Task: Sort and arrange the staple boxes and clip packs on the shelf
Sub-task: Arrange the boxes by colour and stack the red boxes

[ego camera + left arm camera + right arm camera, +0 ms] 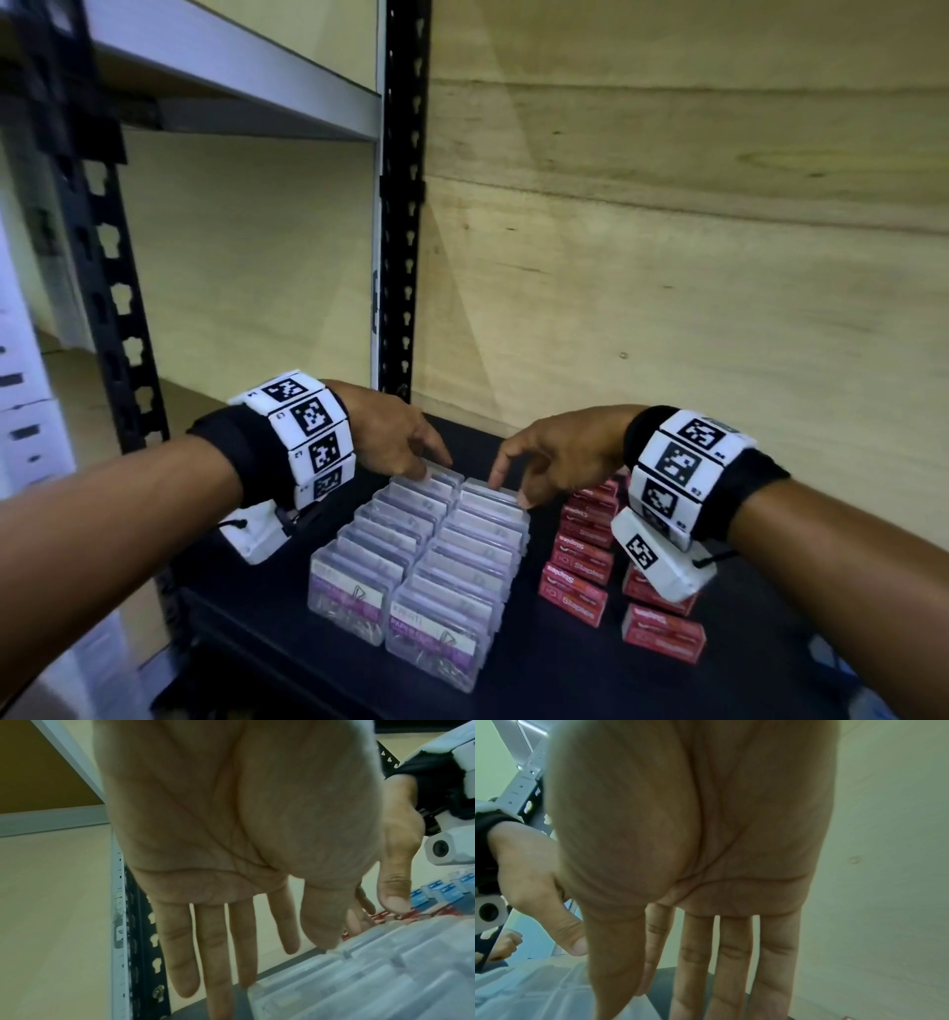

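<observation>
Clear clip packs stand in two rows on the black shelf. To their right lie red staple boxes in two columns, the right column partly hidden by my wristband. My left hand reaches to the far end of the left row, fingers straight and pointing down at the rearmost pack. At the far end of the right row my right hand touches the rearmost pack with straight fingers. In the wrist views the left hand and right hand hold nothing above the clip packs.
A black perforated upright rises just behind my left hand. The plywood back wall closes the shelf behind the packs. An upper shelf board hangs overhead at left. White boxes stand at far left. Small blue boxes show beyond the staples.
</observation>
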{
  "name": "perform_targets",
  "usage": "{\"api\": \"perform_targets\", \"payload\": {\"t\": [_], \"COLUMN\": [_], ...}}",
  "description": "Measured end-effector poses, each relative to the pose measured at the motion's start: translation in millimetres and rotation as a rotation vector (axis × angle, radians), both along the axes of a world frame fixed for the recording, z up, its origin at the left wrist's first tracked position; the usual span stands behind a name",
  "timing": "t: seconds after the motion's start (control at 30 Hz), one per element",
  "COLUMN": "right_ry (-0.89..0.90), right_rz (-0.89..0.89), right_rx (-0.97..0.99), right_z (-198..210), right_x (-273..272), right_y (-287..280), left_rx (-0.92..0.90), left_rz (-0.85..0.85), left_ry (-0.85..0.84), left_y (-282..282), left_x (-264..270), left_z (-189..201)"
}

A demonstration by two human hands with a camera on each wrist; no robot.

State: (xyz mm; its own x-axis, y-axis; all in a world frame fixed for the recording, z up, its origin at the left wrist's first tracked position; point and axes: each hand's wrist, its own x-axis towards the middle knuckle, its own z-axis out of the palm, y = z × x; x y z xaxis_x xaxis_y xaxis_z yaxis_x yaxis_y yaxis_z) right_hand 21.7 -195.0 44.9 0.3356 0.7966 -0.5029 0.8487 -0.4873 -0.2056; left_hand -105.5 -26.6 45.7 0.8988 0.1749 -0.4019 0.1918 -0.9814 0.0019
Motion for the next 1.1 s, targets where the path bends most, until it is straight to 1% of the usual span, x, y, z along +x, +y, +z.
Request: {"api": "perform_targets", "payload": {"t": [0.13, 0.23, 0.3, 0.5, 0.57, 0.73, 0.97, 1.1], "right_ry": [-0.064, -0.096, -0.082, -0.081, -0.098, -0.233, -0.282, -0.375], "right_rz": [-0.011, -0.045, -0.075, -0.148, -0.16, -0.177, -0.149, -0.051], "right_rx": [0.085, 0.113, 0.104, 0.054, 0.035, -0.016, -0.004, -0.068], "right_z": [8.6, 14.1, 15.4, 5.2, -1.0, -13.4, -24.6, -26.2], "right_x": [0.5, 2.5, 3.6, -1.5, -5.0, -15.5, -36.1, -48.1], "right_y": [-22.3, -45.1, -62.1, -111.3, -120.9, -136.8, -142.0, -144.9], "left_rx": [0.036, 0.044, 0.066, 0.132, 0.159, 0.213, 0.279, 0.307], "left_rz": [-0.013, -0.095, -0.167, -0.317, -0.336, -0.301, -0.225, -0.202], "left_ry": [-0.107, -0.211, -0.241, -0.152, -0.126, -0.065, -0.01, 0.002], "left_y": [-17.1, -39.8, -60.4, -116.6, -128.9, -149.8, -165.6, -174.8], "left_x": [1.1, 5.7, 8.2, 15.4, 19.2, 26.2, 26.3, 23.6], "left_z": [-1.1, -0.1, 1.3, -4.5, -8.4, -16.4, -17.8, -20.6]}}
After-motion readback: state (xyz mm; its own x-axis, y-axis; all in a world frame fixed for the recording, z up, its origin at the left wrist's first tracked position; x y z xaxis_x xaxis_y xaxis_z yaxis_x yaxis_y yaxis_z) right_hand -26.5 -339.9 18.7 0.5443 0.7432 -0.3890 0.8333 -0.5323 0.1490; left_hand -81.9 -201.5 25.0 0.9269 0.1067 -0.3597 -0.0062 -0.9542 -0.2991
